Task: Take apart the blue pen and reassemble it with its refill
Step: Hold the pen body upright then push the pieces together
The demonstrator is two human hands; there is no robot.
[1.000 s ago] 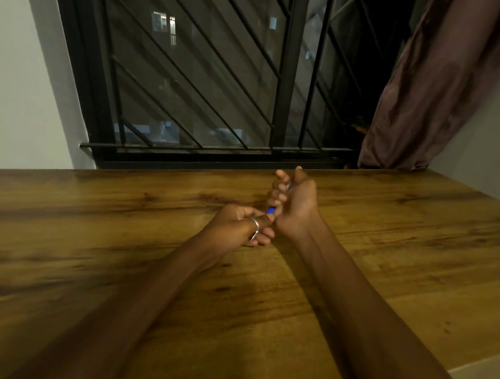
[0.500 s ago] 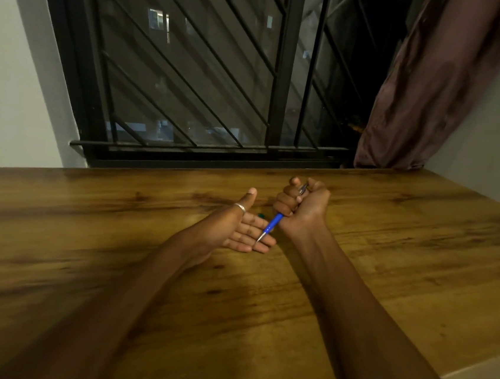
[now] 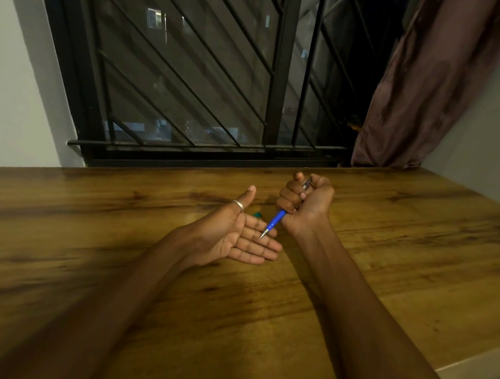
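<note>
Right hand (image 3: pixel 305 206) is fisted around the blue pen (image 3: pixel 276 221), fingers curled round the barrel. The pen sits tilted: its metal clip end pokes out above the fist, blue barrel and silver tip stick out below, pointing down-left. The tip is over the left hand's fingers (image 3: pixel 262 246); can't tell if it touches them.

Left hand (image 3: pixel 234 237) lies flat and relaxed, palm up, fingers straight, thumb raised, holding nothing. A silver ring (image 3: pixel 238 205) is on the thumb. Both hands are over the wooden table (image 3: pixel 421 253), forearms stretched across it.

A small green object (image 3: pixel 257 215) lies on the table just behind the left hand, mostly hidden.

Behind the table: a barred window (image 3: pixel 211 71), dark outside, with a brown curtain (image 3: pixel 432 85) at its right.
</note>
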